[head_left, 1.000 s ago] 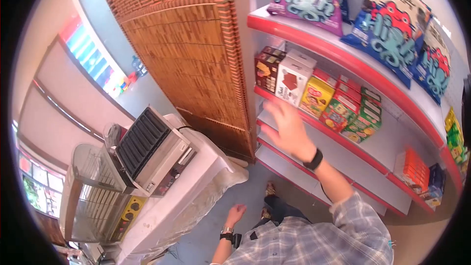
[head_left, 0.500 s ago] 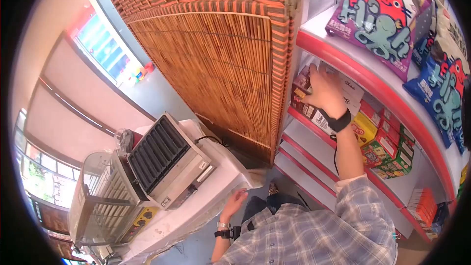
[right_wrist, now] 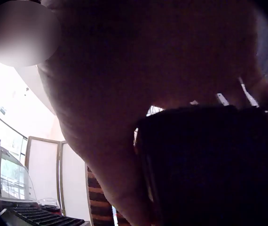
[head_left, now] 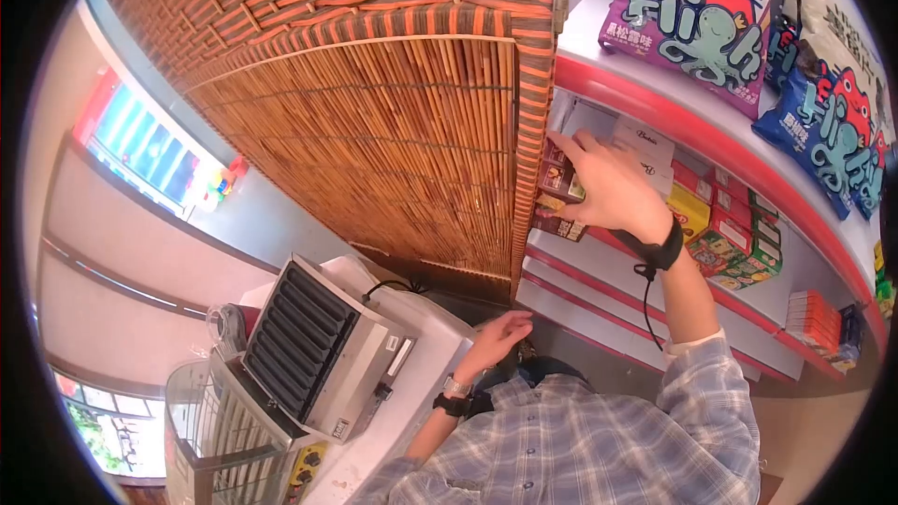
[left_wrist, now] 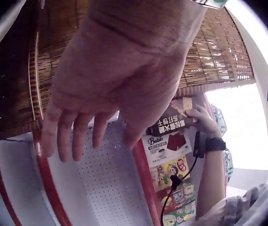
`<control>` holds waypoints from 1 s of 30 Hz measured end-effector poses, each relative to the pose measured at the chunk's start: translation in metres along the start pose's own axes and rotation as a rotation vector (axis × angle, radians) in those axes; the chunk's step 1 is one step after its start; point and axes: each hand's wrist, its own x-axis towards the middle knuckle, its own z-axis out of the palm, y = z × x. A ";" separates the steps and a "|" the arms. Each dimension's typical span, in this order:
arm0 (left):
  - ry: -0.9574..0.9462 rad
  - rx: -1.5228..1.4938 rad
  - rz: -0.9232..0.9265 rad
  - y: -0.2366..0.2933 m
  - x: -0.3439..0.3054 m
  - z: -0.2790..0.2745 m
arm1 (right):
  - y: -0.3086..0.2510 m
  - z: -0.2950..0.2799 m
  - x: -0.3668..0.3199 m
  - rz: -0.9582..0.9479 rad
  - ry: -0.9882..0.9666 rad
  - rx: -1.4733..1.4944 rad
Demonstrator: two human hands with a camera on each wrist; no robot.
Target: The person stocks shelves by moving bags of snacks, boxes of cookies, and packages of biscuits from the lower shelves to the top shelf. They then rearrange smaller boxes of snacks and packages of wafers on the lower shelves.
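Observation:
My right hand (head_left: 617,187) reaches onto the middle shelf and grips a dark brown cracker box (head_left: 559,224), thumb low on one side and fingers over the other. In the left wrist view the box (left_wrist: 169,123) tilts at the end of the row, its white lettering facing out. The same box (right_wrist: 209,165) fills the right wrist view as a dark shape within the hand. My left hand (head_left: 500,339) hangs low in front of the body, holding nothing, its fingers (left_wrist: 80,134) loosely extended.
Beside the brown box stand a white box (left_wrist: 168,145), a yellow box (head_left: 690,215) and green boxes (head_left: 748,266). Snack bags (head_left: 697,23) sit on the shelf above. A woven screen (head_left: 374,150) borders the shelf's left, and a grill machine (head_left: 318,346) rests on a table.
My right hand has moved from in front of the shelf to the brown box and now grips it. My left hand has risen slightly and shifted right.

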 end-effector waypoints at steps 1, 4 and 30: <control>-0.030 0.024 0.009 0.001 0.004 -0.001 | 0.003 0.002 -0.003 -0.022 0.000 0.066; -0.014 0.028 -0.013 0.011 0.014 -0.001 | 0.007 0.004 -0.011 -0.076 0.037 0.122; 0.304 0.001 -0.052 -0.001 -0.005 -0.026 | 0.076 0.311 -0.091 0.249 0.112 0.370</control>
